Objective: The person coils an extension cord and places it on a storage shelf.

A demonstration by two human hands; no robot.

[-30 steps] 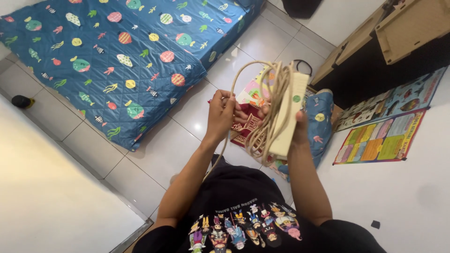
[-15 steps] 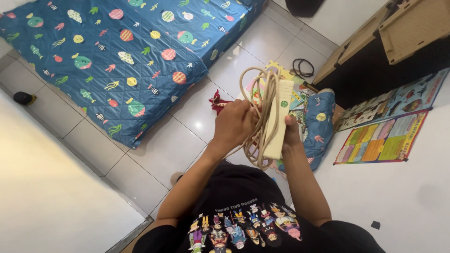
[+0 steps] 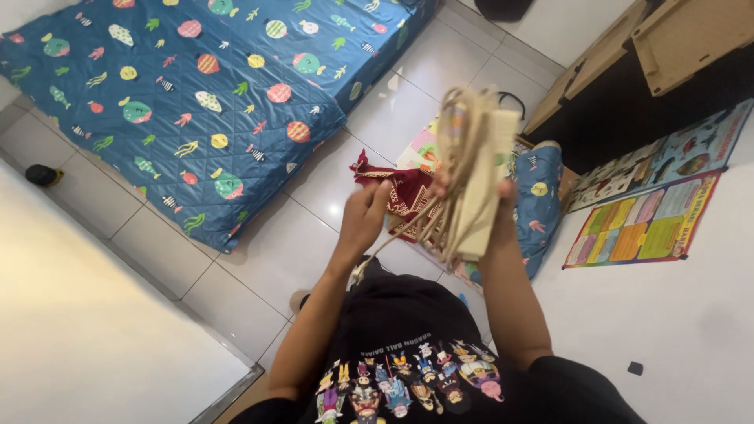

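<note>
A cream power strip [image 3: 488,182] stands upright in front of my chest, gripped near its lower end by my right hand [image 3: 503,206]. Its beige cord [image 3: 455,157] is coiled in several loops round the strip. My left hand [image 3: 365,213] is closed on the free part of the cord just left of the strip, and the cord runs slanting down from the coil toward my black shirt. The image is blurred by motion, so the fingers are hard to make out.
A blue quilted mattress [image 3: 196,94] with fish prints lies on the white tiled floor at the upper left. A dark red cloth [image 3: 397,192], a blue pillow [image 3: 542,196] and coloured posters [image 3: 644,228] lie below my hands. Wooden furniture [image 3: 675,39] stands at upper right.
My left hand has dropped down and to the left, away from the strip, drawing the cord with it. The strip has tilted and risen slightly in my right hand.
</note>
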